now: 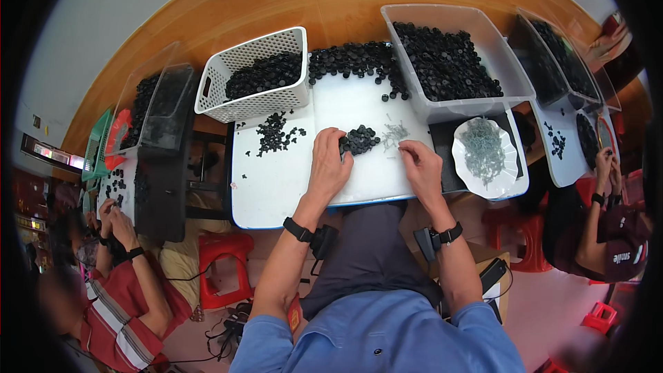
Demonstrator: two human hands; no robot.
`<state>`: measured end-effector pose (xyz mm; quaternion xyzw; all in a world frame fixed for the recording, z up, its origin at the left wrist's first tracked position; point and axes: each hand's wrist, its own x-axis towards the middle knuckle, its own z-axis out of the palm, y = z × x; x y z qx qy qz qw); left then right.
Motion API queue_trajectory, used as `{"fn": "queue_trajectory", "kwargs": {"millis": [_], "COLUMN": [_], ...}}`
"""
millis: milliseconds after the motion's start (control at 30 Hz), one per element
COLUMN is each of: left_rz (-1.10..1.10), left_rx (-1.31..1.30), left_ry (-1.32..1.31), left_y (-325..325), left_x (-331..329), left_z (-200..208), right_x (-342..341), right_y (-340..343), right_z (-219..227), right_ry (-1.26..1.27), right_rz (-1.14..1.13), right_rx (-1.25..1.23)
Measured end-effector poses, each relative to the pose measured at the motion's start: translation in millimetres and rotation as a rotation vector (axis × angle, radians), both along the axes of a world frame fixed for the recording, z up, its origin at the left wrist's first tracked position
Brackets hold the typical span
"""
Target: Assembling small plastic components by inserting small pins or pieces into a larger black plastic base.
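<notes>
My left hand [329, 162] rests palm down on the white table [276, 193], its fingertips touching a small heap of black round caps [360, 139]. My right hand [419, 166] lies on the table with fingers curled, just below a scatter of thin grey metal pieces [395, 134]; whether it pinches one I cannot tell. A second loose scatter of black caps [275, 132] lies to the left of my left hand. Both wrists wear black bands.
A white perforated basket [254, 76] and a clear bin [449, 62], both holding black caps, stand at the back, with more caps piled between them. A white scalloped plate [485, 155] of grey metal pieces sits at right. Other people work at tables on both sides.
</notes>
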<state>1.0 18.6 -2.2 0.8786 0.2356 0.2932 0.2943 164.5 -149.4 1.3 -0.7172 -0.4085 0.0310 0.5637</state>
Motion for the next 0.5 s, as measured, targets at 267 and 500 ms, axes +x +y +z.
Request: {"fn": "queue_trajectory", "kwargs": {"millis": [267, 500], "left_rz": [0.028, 0.111], "left_rx": [-0.038, -0.398], "left_ry": [-0.069, -0.234], "left_y": [-8, -12], "left_x": [8, -24], "left_z": [3, 5], "right_x": [1, 9], "right_y": [4, 1], "right_z": [3, 0], "right_ry": [-0.070, -0.123], "right_rz": [0.140, 0.196], "right_rx": [-0.078, -0.133]}}
